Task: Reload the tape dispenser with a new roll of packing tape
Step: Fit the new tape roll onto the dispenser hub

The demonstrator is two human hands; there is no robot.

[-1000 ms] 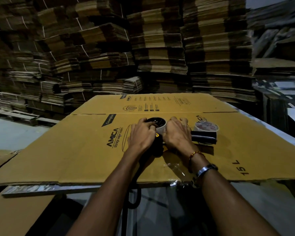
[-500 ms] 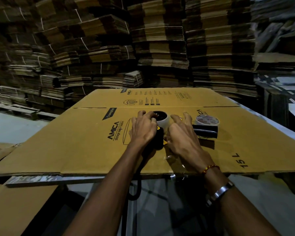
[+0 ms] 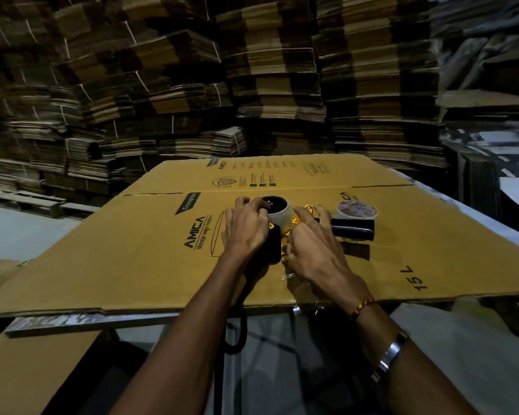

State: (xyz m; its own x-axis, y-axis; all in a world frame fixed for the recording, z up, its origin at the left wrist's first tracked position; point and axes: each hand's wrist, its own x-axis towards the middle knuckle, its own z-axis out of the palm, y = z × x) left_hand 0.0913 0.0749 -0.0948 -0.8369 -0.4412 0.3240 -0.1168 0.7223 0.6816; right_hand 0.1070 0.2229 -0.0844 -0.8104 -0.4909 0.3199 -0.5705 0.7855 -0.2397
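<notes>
Both forearms were bare, with no sleeve reaching into view. The left hand (image 3: 246, 232) wore nothing: no ring, band or glove showed on it. Just behind the right hand (image 3: 315, 253), a thin braided thread bracelet (image 3: 362, 307) in red and orange circled the wrist. Farther up the forearm from that thread sat a broad, smooth metal bangle (image 3: 390, 354), silver in colour and catching the light. Neither hand was gloved, and their nails looked short.

We have one view only, worn on the head: we look forward and down, close over the left hand (image 3: 244, 232) and right hand (image 3: 313, 250), stacked brown flattened cardboard (image 3: 270, 79) well beyond them.
</notes>
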